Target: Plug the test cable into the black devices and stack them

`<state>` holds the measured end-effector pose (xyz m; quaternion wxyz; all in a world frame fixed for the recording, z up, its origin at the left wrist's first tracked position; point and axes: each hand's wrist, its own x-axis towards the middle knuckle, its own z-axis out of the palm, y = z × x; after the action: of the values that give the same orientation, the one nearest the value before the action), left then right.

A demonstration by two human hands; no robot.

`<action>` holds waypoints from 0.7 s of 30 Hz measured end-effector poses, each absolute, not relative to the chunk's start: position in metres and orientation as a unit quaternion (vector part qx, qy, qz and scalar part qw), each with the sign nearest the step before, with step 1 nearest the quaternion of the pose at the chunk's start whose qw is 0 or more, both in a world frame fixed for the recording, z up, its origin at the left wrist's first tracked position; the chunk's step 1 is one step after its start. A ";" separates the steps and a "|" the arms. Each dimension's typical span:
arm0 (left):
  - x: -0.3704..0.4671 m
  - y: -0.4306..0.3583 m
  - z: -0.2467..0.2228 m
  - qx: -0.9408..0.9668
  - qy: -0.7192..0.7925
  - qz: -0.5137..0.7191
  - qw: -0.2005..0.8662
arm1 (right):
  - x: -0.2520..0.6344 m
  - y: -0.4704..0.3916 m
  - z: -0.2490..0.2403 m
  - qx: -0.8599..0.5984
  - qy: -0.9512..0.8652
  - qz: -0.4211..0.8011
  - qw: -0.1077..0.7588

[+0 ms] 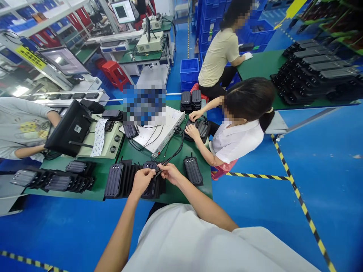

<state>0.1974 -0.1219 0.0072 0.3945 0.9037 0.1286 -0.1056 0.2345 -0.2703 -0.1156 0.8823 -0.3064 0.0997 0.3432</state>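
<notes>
My right hand [169,173] is closed on the ends of black cables [177,151], which run down from a flat silver box [161,132]. Close beside it, my left hand [144,179] has its fingers pinched at the top edge of a black ribbed device [150,189]; whether they grip the device or a small plug is too small to tell. Just left of it stands a row of similar black devices [115,180]. Another black device [193,170] lies on the green table to the right of my hands.
A seated co-worker in white [238,136] handles a black device [200,127] at the table's right side. A monitor [72,128] and a beige instrument [113,141] stand left, near another person's arms. More devices [58,182] lie front left.
</notes>
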 end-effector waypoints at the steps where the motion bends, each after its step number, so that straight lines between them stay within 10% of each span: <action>1: 0.198 -0.122 0.007 0.904 0.128 -0.106 0.394 | 0.235 -0.270 -0.116 -0.310 0.101 0.344 0.881; 21: 0.200 -0.119 0.006 0.903 0.134 -0.113 0.393 | 0.233 -0.273 -0.109 -0.303 0.112 0.344 0.882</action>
<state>0.2000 -0.1190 0.0061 0.3926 0.9028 0.1337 -0.1134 0.2333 -0.2734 -0.1088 0.8817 -0.3032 0.1124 0.3436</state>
